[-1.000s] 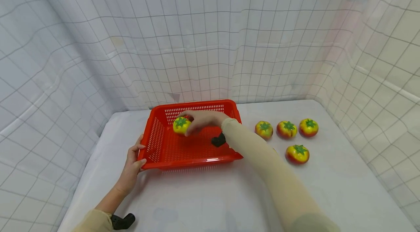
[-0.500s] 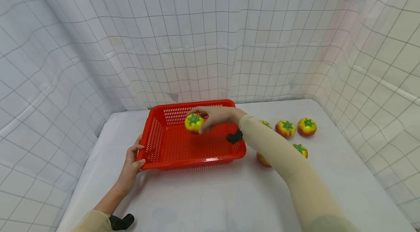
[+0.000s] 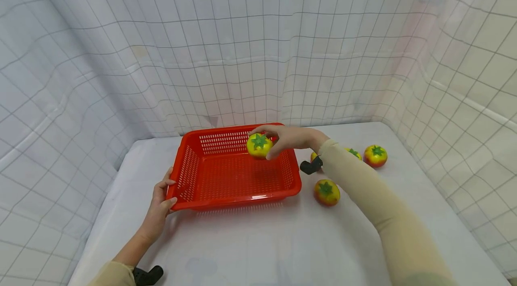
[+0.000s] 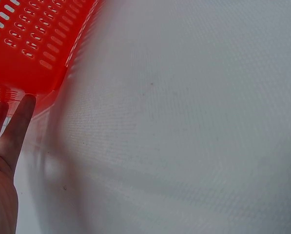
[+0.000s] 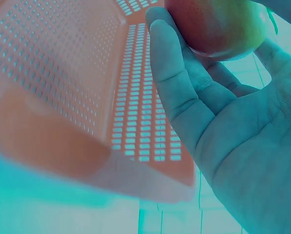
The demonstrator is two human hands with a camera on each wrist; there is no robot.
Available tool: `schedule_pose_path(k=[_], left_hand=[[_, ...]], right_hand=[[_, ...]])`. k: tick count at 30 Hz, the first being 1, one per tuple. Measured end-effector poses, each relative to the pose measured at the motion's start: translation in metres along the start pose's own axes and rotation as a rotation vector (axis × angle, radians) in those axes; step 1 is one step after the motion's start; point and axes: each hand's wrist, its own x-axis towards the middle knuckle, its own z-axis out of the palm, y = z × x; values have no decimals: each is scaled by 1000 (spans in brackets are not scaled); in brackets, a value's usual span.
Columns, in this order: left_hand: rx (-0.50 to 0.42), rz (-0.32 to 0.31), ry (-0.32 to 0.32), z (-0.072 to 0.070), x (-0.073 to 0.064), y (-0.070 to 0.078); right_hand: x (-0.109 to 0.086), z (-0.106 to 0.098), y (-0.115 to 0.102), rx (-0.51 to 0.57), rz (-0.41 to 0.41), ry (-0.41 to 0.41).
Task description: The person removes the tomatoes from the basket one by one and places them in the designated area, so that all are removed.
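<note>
A red plastic basket with slotted walls stands on the table. My left hand grips its left rim near the front corner, thumb over the edge; two of its fingers touch the basket in the left wrist view. Between the thumb and fingers of my right hand is a yellow-and-red tomato with a green star-shaped calyx. Hand and tomato are above the basket's right back part. In the right wrist view the tomato shows its red underside, beside the basket's slotted wall.
To the right of the basket lie more tomatoes: one near the front, one at the far right, others partly behind the right sleeve. White gridded sheets hang behind and at both sides of the white table.
My right hand has carried the tomato rightward over the basket, from its left part toward its right rim. The sleeve now uncovers the front tomato. My left hand keeps its grip on the rim.
</note>
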Motion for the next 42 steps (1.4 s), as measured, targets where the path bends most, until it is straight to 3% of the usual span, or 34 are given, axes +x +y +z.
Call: schedule_pose_path(k=[16,23,32,42], left_hand=[[-10,-11,1,0,-2,3],[1,-14,-1,1,-2,3],[-18,-15,0,1,-2,2],[-24,24,-7,2,-1,1]], right_hand=[[-62,-27,17,57,98,59],[-93,-36,29,-21,128,117],[-127,-42,47,0,146,163],[-159,-46,64,-19,166,223]])
